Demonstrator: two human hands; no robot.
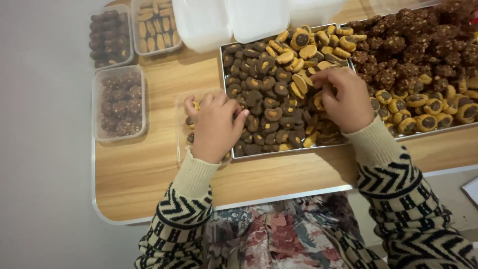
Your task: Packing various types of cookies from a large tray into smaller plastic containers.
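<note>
Left hand (215, 124) sets a cookie in the near-left clear tub (180, 144) (barely filled); right hand (342, 97) pinches cookies (271, 99) in the heaped tray (222, 65). Three filled tubs (119, 102) sit far left on the desk (149, 174).

Dark brown and golden cookies (279, 94), cream sleeves (383, 164) with black chevrons, light wood-grain tabletop (149, 174)
</note>
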